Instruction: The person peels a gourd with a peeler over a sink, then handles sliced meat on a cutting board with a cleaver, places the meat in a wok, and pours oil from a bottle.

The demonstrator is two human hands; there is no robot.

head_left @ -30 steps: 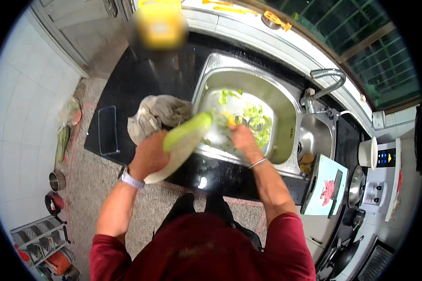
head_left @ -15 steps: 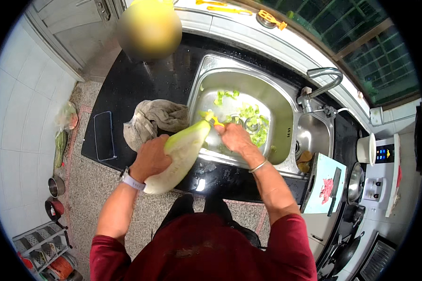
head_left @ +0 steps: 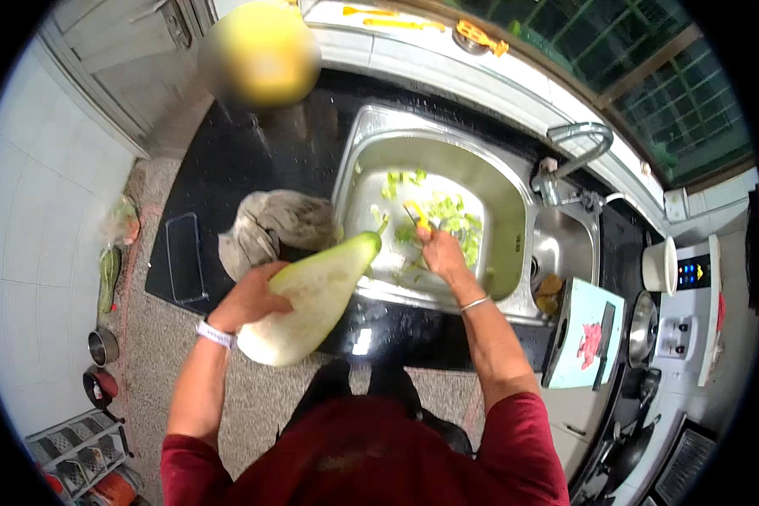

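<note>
My left hand is wrapped round the side of a pale bottle gourd, mostly peeled, with green skin left along its upper edge and at the stem end. The gourd lies tilted over the counter's front edge, its narrow end pointing into the sink. In my right hand is a yellow-handled peeler, held above the basin and apart from the gourd. Green peelings are scattered over the sink floor around the drain.
A crumpled grey cloth lies left of the sink, beside a dark rectangular frame. The faucet stands behind the smaller basin. At right, a cutting board carries sliced meat and a knife.
The peeler has come away from the gourd's stem end and moved right over the peelings. My left hand has shifted a little left and nearer to me with the gourd.
</note>
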